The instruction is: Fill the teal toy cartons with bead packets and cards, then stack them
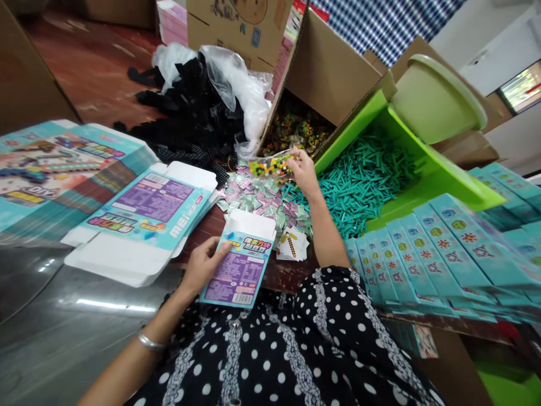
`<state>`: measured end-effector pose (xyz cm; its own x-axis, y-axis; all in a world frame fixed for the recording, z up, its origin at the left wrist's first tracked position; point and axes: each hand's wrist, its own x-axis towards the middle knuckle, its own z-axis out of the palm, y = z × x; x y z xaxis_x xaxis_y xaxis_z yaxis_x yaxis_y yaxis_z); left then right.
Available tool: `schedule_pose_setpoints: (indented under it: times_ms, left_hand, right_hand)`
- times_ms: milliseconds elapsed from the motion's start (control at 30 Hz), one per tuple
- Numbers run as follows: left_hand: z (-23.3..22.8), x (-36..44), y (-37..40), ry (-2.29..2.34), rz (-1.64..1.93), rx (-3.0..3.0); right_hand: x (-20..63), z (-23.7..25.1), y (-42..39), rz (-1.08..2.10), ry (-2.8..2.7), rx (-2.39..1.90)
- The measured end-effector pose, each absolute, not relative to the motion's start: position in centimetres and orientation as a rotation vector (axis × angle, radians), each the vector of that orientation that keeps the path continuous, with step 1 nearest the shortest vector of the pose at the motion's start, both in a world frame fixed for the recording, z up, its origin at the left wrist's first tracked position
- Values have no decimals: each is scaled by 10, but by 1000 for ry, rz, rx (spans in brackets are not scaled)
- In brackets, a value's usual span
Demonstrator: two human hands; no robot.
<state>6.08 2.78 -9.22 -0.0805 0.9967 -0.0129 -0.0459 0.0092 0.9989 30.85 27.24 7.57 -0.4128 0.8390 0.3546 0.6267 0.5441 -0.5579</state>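
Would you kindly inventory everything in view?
Held carton: one, teal-purple, centre
Held bag: one, multicoloured, centre
Packets: many, pink-green, centre
Cards: several, white, centre
Flat cartons: many, teal, left
Rowed cartons: many, teal, right
Sticks: many, teal, right
Bin: one, lime, right
Tub: one, pale green, upper right
Cardboard boxes: several, brown, background
Boxed pieces: many, multicoloured, upper centre
Loose pieces: many, black, upper left
Plastic wrap: some, whitish, background
Dotted garment: one, black-white, bottom
Bracelet: one, silver, left wrist
Left hand: one, on held carton
Right hand: one, on held bag

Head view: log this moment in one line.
left hand: holds blue-and-purple carton | right hand: holds clear bag of multicolored pieces
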Motion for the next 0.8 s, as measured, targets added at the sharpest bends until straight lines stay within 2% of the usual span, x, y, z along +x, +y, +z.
schedule_pose_setpoints:
  times_ms: [133,267,400,500,600,800]
  left_hand:
    - [-88,57,28,1204,1255,1115]
    - [-78,55,22,1174,1262,1127]
    - [-66,56,15,1155,1291,1170]
    - [-61,56,12,1144,1323,1188]
    - [-58,53,8,1164,1356,1201]
    - [-50,53,3,1144,1366,1185]
  right_hand:
    - [327,101,220,879,-2371,-884]
    - [325,131,189,1007,-2558,-897]
    - [299,138,166,1083,-2720,-866]
    - [278,130,149,1075,-2801,-969]
    - [268,130,138,888,-2808,-1097]
    - [269,156,135,747,-2897,-1001]
